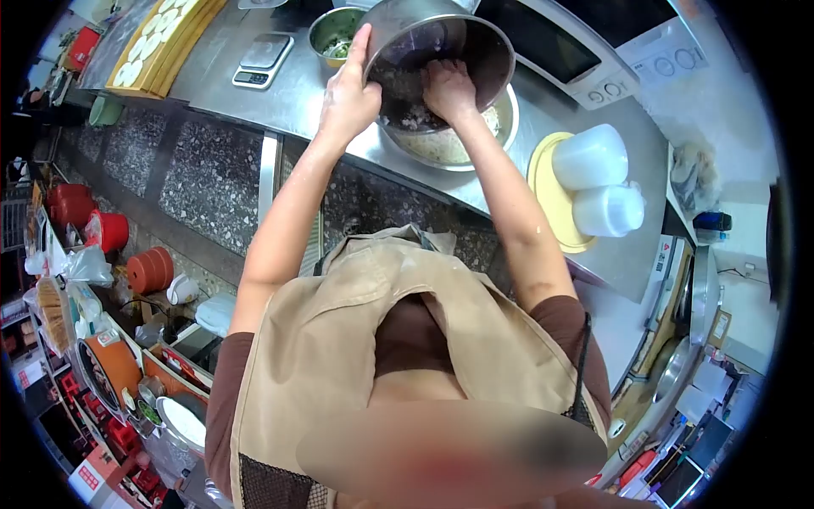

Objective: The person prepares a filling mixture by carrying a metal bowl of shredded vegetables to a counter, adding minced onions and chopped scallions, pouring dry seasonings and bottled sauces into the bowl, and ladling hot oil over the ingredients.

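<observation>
A deep metal pot (pixel 498 44) is tilted on its side above a wide metal bowl (pixel 514 119) on the steel counter. My left hand (pixel 349 103) grips the pot's left rim, with a finger stretched up along its outside. Inside the pot, my right hand (pixel 449 87) reaches in with bent fingers against the dark inner wall. Bits of pale food cling near the pot's lower rim. Whether my right fingers hold any of it is hidden. Pale contents (pixel 432 148) show in the bowl below.
Left of the pot are a smaller bowl with greens (pixel 337 44) and a digital scale (pixel 264 59). A wooden tray (pixel 161 78) of round pale pieces lies farther left. Plastic containers (pixel 591 158) and a yellow lid (pixel 551 204) are at right, below a microwave (pixel 543 42).
</observation>
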Available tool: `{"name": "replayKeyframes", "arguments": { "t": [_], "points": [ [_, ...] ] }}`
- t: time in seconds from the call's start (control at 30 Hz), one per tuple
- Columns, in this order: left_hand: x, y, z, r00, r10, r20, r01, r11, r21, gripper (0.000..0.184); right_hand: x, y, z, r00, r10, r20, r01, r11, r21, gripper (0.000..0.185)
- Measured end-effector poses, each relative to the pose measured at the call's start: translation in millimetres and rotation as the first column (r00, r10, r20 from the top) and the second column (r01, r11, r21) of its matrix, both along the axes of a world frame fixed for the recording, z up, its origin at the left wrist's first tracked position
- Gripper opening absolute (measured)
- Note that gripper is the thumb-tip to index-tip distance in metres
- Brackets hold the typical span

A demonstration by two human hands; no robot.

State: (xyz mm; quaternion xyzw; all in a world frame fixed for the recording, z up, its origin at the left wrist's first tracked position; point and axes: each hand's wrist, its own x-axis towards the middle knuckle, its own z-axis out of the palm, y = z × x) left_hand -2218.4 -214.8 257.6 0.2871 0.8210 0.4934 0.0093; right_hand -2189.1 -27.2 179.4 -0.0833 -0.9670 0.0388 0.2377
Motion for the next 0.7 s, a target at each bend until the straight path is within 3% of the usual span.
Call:
{"name": "replayKeyframes", "arguments": {
  "t": [0.03, 0.07, 0.1, 0.13, 0.23, 0.3, 0.37, 0.47, 0.53, 0.57, 0.63, 0.67, 0.7],
  "points": [
    [-1, 4, -6, 1.0, -0.002, 0.002, 0.002, 1.0, -0.004, 0.073, 0, -1, -3, 1.0, -0.002, 0.002, 0.002, 1.0, -0.004, 0.022],
    [-3, 9, -14, 0.998, 0.013, -0.059, -0.013, 1.0, 0.005, 0.073, 1, 0, -5, 0.998, 0.069, 0.012, -0.063, 0.959, -0.277, 0.022],
    [-2, 12, -15, 0.992, 0.028, -0.119, -0.026, 1.0, 0.016, 0.074, 3, 0, -1, 0.99, 0.139, 0.002, -0.117, 0.84, -0.53, 0.022],
    [2, 13, -17, 0.999, 0.019, -0.039, -0.02, 1.0, -0.024, 0.075, 10, 2, 2, 0.995, 0.076, -0.06, -0.097, 0.811, -0.577, 0.023],
    [5, 25, -21, 0.998, 0.008, -0.056, -0.009, 1.0, -0.021, 0.075, 9, 18, 5, 0.984, 0.105, -0.142, -0.156, 0.893, -0.421, 0.022],
    [6, 34, -23, 0.999, 0.016, -0.051, -0.016, 1.0, 0.001, 0.076, 9, 17, 1, 0.977, 0.205, 0.064, -0.16, 0.892, -0.422, 0.026],
    [11, 41, -26, 0.999, 0.024, -0.046, -0.023, 0.999, 0.022, 0.076, 25, 9, -3, 0.968, 0.198, 0.152, -0.151, 0.95, -0.274, 0.032],
    [19, 50, -28, 0.999, 0.037, -0.017, -0.037, 0.999, -0.012, 0.078, 22, 26, -7, 0.943, 0.263, 0.202, -0.178, 0.915, -0.362, 0.028],
    [20, 57, -23, 0.999, 0.041, -0.011, -0.041, 0.999, -0.001, 0.077, 26, 25, 10, 0.996, 0.043, 0.073, -0.022, 0.963, -0.269, 0.027],
    [19, 60, -21, 0.999, 0.043, -0.005, -0.043, 0.999, 0.007, 0.077, 20, 26, 3, 0.996, 0.044, 0.074, -0.023, 0.964, -0.266, 0.027],
    [15, 61, -22, 0.997, 0.056, -0.053, -0.054, 0.998, 0.044, 0.077, 8, 20, 0, 0.97, 0.2, 0.141, -0.145, 0.935, -0.325, 0.026],
    [13, 59, -26, 0.998, 0.06, -0.009, -0.059, 0.997, 0.052, 0.076, 10, 23, -1, 0.951, 0.152, 0.268, -0.073, 0.957, -0.282, 0.023],
    [13, 57, -26, 0.997, 0.063, 0.035, -0.065, 0.996, 0.06, 0.076, 14, 22, 6, 0.951, 0.152, 0.269, -0.074, 0.957, -0.28, 0.023]
  ]
}}
